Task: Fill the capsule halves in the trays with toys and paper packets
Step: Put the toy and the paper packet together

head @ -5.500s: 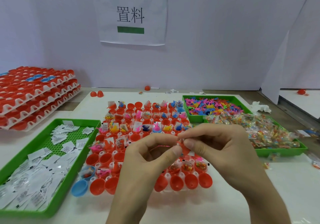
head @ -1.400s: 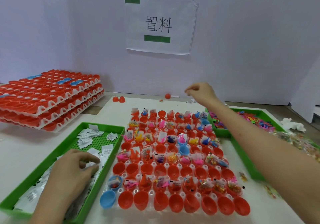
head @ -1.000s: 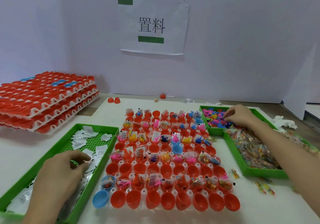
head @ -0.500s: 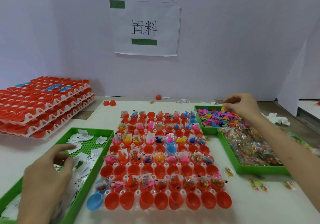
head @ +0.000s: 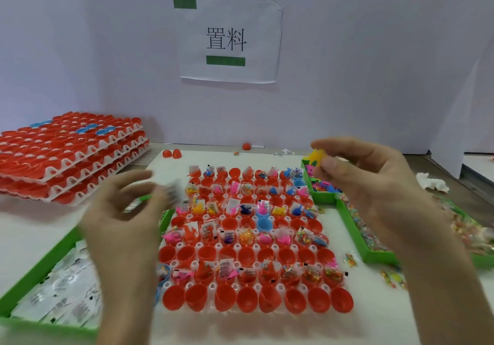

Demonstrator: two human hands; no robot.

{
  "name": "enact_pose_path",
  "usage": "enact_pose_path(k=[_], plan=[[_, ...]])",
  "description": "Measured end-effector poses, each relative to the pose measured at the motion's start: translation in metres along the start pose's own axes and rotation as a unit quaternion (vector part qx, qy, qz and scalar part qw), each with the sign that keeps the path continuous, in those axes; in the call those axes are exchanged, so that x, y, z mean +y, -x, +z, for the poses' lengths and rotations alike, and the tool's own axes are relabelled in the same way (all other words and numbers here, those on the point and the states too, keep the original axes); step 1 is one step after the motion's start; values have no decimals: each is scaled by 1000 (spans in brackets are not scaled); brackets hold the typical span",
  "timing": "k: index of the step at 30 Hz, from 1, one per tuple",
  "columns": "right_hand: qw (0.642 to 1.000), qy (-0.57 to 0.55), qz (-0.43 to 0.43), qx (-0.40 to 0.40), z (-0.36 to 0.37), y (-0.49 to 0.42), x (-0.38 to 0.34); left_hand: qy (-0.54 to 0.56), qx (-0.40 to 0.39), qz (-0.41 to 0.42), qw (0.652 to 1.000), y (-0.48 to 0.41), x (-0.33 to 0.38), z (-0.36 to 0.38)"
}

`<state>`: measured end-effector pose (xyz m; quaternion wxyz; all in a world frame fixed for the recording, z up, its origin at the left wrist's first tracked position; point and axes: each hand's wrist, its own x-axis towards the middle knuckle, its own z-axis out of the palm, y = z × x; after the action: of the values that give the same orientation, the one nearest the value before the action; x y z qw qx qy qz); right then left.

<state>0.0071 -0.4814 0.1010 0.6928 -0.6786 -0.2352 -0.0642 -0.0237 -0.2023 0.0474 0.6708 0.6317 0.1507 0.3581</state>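
Note:
A white tray [head: 211,287] in the middle holds rows of red capsule halves [head: 223,298]. Many hold small toys and paper packets; the front row and one middle row stand bare. My right hand [head: 374,184] hovers over the tray's far right corner and pinches a yellow spiky toy [head: 316,157]. My left hand [head: 120,224], blurred by motion, is raised at the tray's left edge. It pinches a white paper packet [head: 175,187] between thumb and fingertips.
A green tray [head: 40,270] of paper packets lies at the left. On the right sit a green tray [head: 320,199] of coloured toys and another [head: 355,240] of clear bead packets. Stacked trays of red halves [head: 66,155] stand at the back left. Loose packets [head: 351,259] lie on the table.
My left hand has lifted from the packet tray toward the capsule tray with a packet. My right hand has come back from the toy tray holding a yellow toy.

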Motion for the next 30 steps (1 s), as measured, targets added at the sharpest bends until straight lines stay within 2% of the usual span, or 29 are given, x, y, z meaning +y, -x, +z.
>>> enact_pose_path(k=[3, 7, 12, 15, 19, 22, 25, 30], plan=[[998, -55, -14, 16, 27, 30, 0, 103, -24, 73, 992, 53, 22, 43], [989, -130, 22, 61, 48, 49, 8, 163, -24, 66, 984, 93, 18, 73], [990, -54, 38, 123, 53, 51, 15, 166, -6, 38, 985, 111, 15, 84], [988, -43, 46, 138, 54, 51, 20, 213, -16, -13, 977, 111, 15, 86], [988, -47, 36, 140, 56, 50, 22, 257, -48, -62, 963, 112, 16, 83], [990, -21, 7, 142, 55, 50, 22, 266, -104, -70, 956, 112, 17, 79], [990, 0, -8, 139, 52, 51, 22, 242, -147, -71, 956, 110, 17, 75], [995, 29, -12, 98, 48, 51, 23, 219, -165, -70, 959, 109, 15, 70]])
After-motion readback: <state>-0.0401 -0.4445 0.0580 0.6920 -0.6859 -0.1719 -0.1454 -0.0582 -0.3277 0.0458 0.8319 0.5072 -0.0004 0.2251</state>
